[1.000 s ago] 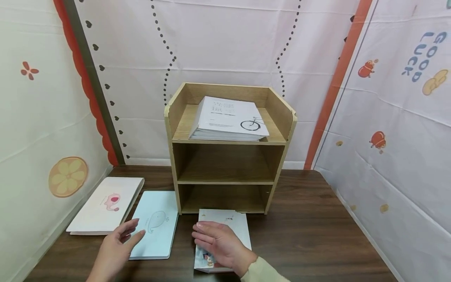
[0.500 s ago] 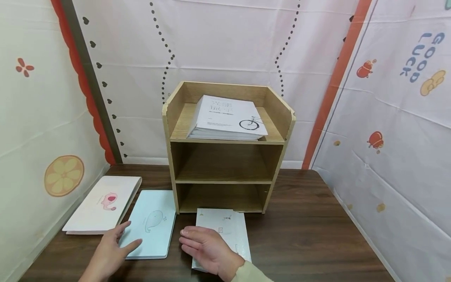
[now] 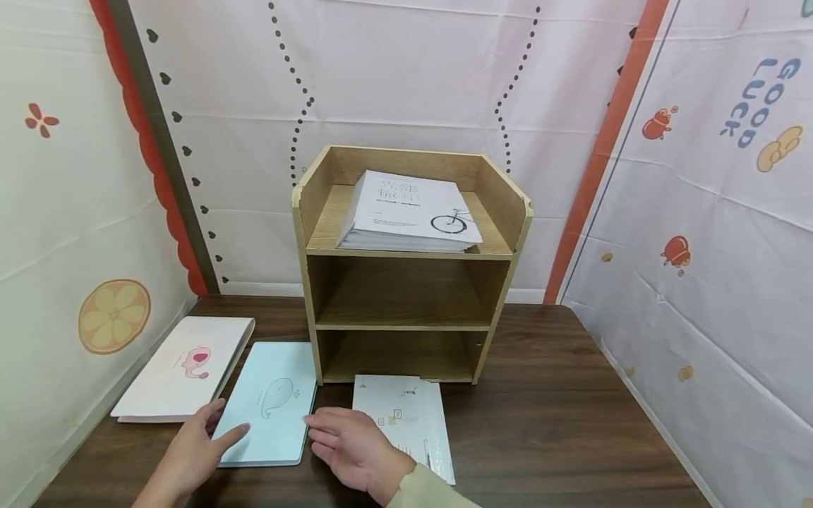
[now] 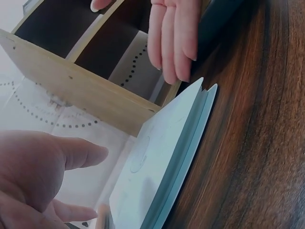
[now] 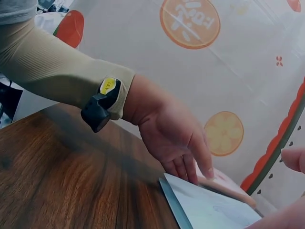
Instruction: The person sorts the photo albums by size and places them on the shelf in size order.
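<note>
A light blue notebook (image 3: 273, 441) with a whale drawing lies on the table, left of the shelf's front. At its left edge is my left hand (image 3: 193, 451), thumb held apart from the fingers and reaching over the cover. My right hand (image 3: 356, 451) stands by the notebook's right edge, fingers straight and side by side, fingertips right at that edge. The left wrist view shows the notebook (image 4: 157, 148) edge-on, its cover and pages visible. In the right wrist view my left hand (image 5: 174, 131) reaches down by the notebook's corner (image 5: 190, 195).
A white notebook (image 3: 168, 381) with a pink elephant lies further left. The white book (image 3: 384, 388) in front of the shelf is partly covered by my right hand. A three-tier wooden shelf (image 3: 406, 328) stands behind, with a thick white book (image 3: 406, 212) on top.
My right hand has moved left from over the white book to the blue notebook's right edge, uncovering more of that book. My left hand has shifted slightly left and down.
</note>
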The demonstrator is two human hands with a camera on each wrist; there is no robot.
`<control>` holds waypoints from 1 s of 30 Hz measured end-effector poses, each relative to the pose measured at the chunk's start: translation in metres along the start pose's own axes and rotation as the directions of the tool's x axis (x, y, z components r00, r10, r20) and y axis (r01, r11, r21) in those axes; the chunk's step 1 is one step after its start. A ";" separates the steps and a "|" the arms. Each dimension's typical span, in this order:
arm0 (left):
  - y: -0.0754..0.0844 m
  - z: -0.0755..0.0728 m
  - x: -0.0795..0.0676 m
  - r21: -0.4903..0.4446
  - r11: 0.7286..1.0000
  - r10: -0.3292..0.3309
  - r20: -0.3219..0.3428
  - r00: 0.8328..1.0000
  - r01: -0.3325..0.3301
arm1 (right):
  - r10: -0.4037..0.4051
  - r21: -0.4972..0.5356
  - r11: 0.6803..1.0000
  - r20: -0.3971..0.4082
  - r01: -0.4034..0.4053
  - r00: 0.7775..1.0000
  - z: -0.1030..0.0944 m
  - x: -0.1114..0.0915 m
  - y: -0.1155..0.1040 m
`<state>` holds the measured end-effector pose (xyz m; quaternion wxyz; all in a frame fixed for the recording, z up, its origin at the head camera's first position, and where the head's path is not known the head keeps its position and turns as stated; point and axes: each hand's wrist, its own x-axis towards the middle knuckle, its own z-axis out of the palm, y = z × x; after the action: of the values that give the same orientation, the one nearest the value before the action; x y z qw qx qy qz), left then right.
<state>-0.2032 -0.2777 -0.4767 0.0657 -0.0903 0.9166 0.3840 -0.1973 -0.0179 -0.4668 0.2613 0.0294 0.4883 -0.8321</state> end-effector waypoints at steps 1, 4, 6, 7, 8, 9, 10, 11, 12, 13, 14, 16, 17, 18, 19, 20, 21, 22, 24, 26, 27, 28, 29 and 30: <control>-0.001 0.000 0.000 -0.001 1.000 -0.002 0.000 1.000 0.002 | 0.003 -0.003 1.000 -0.013 -0.003 1.000 0.002 0.001 0.001; -0.002 -0.001 0.000 -0.010 1.000 -0.007 0.003 1.000 0.007 | 0.009 -0.016 1.000 -0.051 -0.010 0.999 0.006 0.006 0.002; -0.004 -0.002 0.001 -0.024 1.000 -0.009 0.006 1.000 0.009 | 0.006 -0.020 1.000 -0.079 -0.008 0.997 0.008 0.009 0.003; -0.004 -0.002 0.001 -0.033 0.999 -0.011 0.009 1.000 0.011 | 0.006 -0.018 1.000 -0.089 -0.008 0.996 0.009 0.010 0.004; -0.004 -0.003 0.002 -0.041 0.999 -0.016 0.012 1.000 0.017 | 0.009 -0.016 1.000 -0.096 -0.011 0.995 0.010 0.012 0.004; -0.005 -0.003 0.002 -0.047 0.999 -0.020 0.016 1.000 0.021 | 0.012 -0.012 1.000 -0.103 -0.014 0.995 0.011 0.013 0.004; -0.005 -0.004 0.003 -0.052 0.998 -0.022 0.019 1.000 0.023 | 0.015 -0.006 1.000 -0.109 -0.015 0.994 0.012 0.014 0.004; -0.006 -0.004 0.003 -0.055 0.998 -0.025 0.022 0.999 0.027 | 0.018 -0.003 1.000 -0.114 -0.018 0.993 0.013 0.014 0.005; -0.006 -0.005 0.004 -0.058 0.998 -0.028 0.025 0.999 0.030 | 0.021 0.002 1.000 -0.118 -0.021 0.993 0.014 0.015 0.005; -0.007 -0.006 0.005 -0.060 0.998 -0.028 0.027 0.999 0.030 | 0.025 0.005 1.000 -0.119 -0.024 0.993 0.014 0.016 0.005; -0.007 -0.006 0.006 -0.061 0.998 -0.029 0.029 0.999 0.031 | 0.027 0.006 1.000 -0.124 -0.026 0.992 0.015 0.017 0.004; -0.008 -0.008 0.007 -0.062 0.997 -0.033 0.036 0.999 0.035 | 0.029 0.004 1.000 -0.134 -0.029 0.991 0.016 0.017 0.004; -0.008 -0.008 0.007 -0.058 0.998 -0.032 0.037 0.999 0.034 | 0.030 0.002 1.000 -0.136 -0.030 0.990 0.017 0.018 0.004; -0.008 -0.008 0.007 -0.053 0.998 -0.030 0.038 0.999 0.032 | 0.030 -0.001 1.000 -0.138 -0.031 0.990 0.017 0.018 0.004; -0.008 -0.009 0.007 -0.047 0.998 -0.031 0.039 0.999 0.032 | 0.031 -0.005 0.999 -0.141 -0.032 0.990 0.017 0.018 0.004; -0.008 -0.009 0.007 -0.040 0.999 -0.034 0.040 0.999 0.036 | 0.032 -0.007 0.999 -0.143 -0.033 0.989 0.018 0.018 0.003; -0.007 -0.010 0.008 -0.034 0.999 -0.039 0.042 0.998 0.041 | 0.032 -0.008 0.999 -0.143 -0.034 0.989 0.018 0.018 0.003; -0.007 -0.010 0.008 -0.028 0.999 -0.040 0.042 0.998 0.041 | 0.032 -0.010 0.999 -0.142 -0.034 0.989 0.018 0.018 0.003; -0.008 -0.011 0.008 -0.025 0.998 -0.050 0.042 0.998 0.051 | 0.031 -0.010 0.999 -0.142 -0.033 0.989 0.018 0.018 0.004; -0.009 -0.012 0.010 -0.035 0.997 -0.064 0.043 0.997 0.065 | 0.027 -0.010 1.000 -0.143 -0.029 0.989 0.017 0.019 0.005; -0.010 -0.013 0.010 -0.045 0.996 -0.069 0.044 0.997 0.071 | 0.025 -0.012 1.000 -0.144 -0.027 0.989 0.017 0.019 0.005; -0.011 -0.013 0.011 -0.055 0.996 -0.070 0.043 0.997 0.072 | 0.022 -0.014 1.000 -0.145 -0.025 0.989 0.016 0.020 0.006; -0.012 -0.014 0.012 -0.068 0.995 -0.077 0.042 0.996 0.079 | 0.019 -0.016 1.000 -0.147 -0.021 0.989 0.016 0.020 0.007; -0.013 -0.014 0.013 -0.079 0.993 -0.082 0.041 0.996 0.085 | 0.015 -0.019 1.000 -0.149 -0.018 0.989 0.016 0.020 0.007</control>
<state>-0.2135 -0.2978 -0.4780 0.0952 -0.1240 0.8943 0.4193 -0.2084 -0.0419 -0.4705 0.2312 0.0931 0.5146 -0.8204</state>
